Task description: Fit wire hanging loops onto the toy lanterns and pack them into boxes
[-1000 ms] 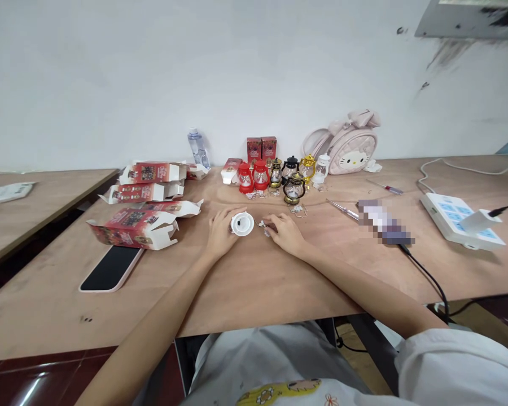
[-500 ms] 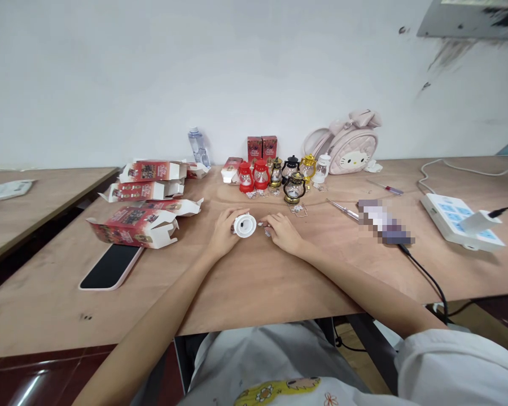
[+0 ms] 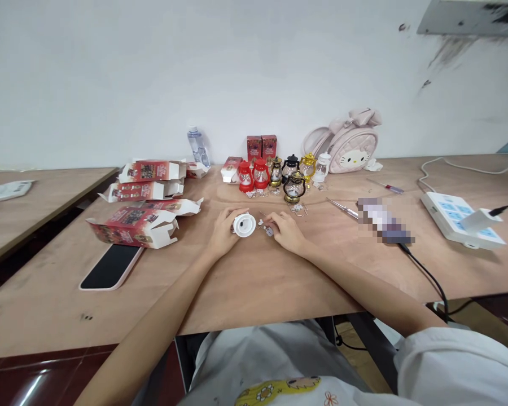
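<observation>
My left hand [image 3: 225, 231] is closed around a white lantern [image 3: 244, 225], whose round base faces up and shows a small dark spot in its hollow. Just to the right, my right hand [image 3: 284, 230] has its fingers pinched together over small pieces [image 3: 269, 231] on the table; whatever its fingertips hold is too small to make out. Behind my hands stand several small lanterns, among them a red one [image 3: 261, 175], a black and gold one [image 3: 294, 189] and a white one [image 3: 322, 168]. A small wire hanger [image 3: 298, 210] lies in front of them.
Opened red boxes [image 3: 131, 224] and a phone [image 3: 110, 267] lie at the left. A bottle [image 3: 198, 148], two upright boxes and a pink bag [image 3: 354, 148] stand by the wall. Screwdrivers [image 3: 342, 209], a charging phone [image 3: 383, 221] and a power strip [image 3: 461, 223] are at the right.
My right hand's fingers have shifted slightly, showing more of the small pieces beside them. My left hand and the white lantern have barely moved.
</observation>
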A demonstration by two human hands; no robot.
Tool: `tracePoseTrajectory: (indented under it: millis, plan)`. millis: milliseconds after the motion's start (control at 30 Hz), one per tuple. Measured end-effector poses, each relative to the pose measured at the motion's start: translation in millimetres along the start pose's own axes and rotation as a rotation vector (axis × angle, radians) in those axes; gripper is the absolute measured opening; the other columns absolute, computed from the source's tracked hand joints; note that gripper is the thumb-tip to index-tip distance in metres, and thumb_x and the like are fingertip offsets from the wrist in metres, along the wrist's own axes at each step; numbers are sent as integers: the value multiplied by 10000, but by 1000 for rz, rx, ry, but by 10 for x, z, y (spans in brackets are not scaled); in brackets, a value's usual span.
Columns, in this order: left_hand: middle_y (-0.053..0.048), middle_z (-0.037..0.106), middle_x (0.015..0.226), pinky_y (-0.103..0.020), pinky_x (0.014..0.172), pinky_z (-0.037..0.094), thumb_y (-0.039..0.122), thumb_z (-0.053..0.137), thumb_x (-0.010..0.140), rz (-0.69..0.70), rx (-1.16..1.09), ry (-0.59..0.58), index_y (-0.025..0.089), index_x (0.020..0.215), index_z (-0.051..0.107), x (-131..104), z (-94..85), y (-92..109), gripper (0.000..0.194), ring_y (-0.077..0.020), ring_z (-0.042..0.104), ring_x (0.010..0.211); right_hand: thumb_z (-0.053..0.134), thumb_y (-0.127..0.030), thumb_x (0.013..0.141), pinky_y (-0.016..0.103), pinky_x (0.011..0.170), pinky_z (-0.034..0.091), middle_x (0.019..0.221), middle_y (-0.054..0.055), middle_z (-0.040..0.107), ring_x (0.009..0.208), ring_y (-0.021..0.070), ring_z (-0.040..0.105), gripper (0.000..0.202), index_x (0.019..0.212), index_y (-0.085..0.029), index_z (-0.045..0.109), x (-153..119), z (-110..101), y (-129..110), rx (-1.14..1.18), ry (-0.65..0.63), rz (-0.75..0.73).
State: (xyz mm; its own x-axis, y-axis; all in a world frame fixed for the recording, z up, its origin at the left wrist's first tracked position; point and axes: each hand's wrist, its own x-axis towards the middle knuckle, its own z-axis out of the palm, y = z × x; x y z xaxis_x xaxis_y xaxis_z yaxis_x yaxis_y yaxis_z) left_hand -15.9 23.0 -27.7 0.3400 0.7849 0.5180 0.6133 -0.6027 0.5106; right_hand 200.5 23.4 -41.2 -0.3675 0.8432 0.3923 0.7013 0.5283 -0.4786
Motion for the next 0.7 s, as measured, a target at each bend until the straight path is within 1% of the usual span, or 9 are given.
tracePoseTrajectory:
  millis: [100,200,333,500,600,700]
  plan:
    - [-80,567,1190,-390,989,431,210,576,774,8,-7,5,219,1189,569,-7,-5,-5,415,-226,525,1144,451,-15,807,349,856,436,951,14,729,916,220,563,294,970,-214,594,-6,-9,-10,-26,16,-2]
    - [-78,561,1187,-392,982,436,192,575,775,20,-11,11,221,1188,568,-13,-4,-22,414,-224,527,1140,463,-15,799,342,845,456,944,29,725,909,209,602,283,956,-208,597,-7,-20,-19,-59,26,3]
    - [-81,555,1189,-404,986,431,183,580,772,22,-3,10,222,1183,571,-17,5,-45,413,-230,524,1140,473,-36,806,316,804,494,969,28,722,903,193,666,279,988,-217,582,-9,-31,-10,-28,22,48]
    - [-82,554,1175,-407,976,435,185,584,777,41,-3,12,222,1189,566,-18,15,-56,414,-230,529,1128,483,-21,790,305,814,511,994,28,724,938,181,683,312,1020,-216,565,-3,-39,23,-9,47,77]
    - [-92,551,1175,-416,974,433,196,583,785,40,10,4,212,1194,565,-19,20,-62,410,-238,527,1131,519,-74,821,323,814,503,1034,18,725,958,203,682,286,1058,-229,559,6,-61,22,-70,1,113]
    - [-94,546,1184,-422,974,432,205,590,788,41,20,-7,215,1202,561,-18,23,-70,415,-242,521,1138,514,-123,861,312,786,491,1077,10,717,971,218,680,277,1110,-242,547,16,-93,12,-142,-69,118]
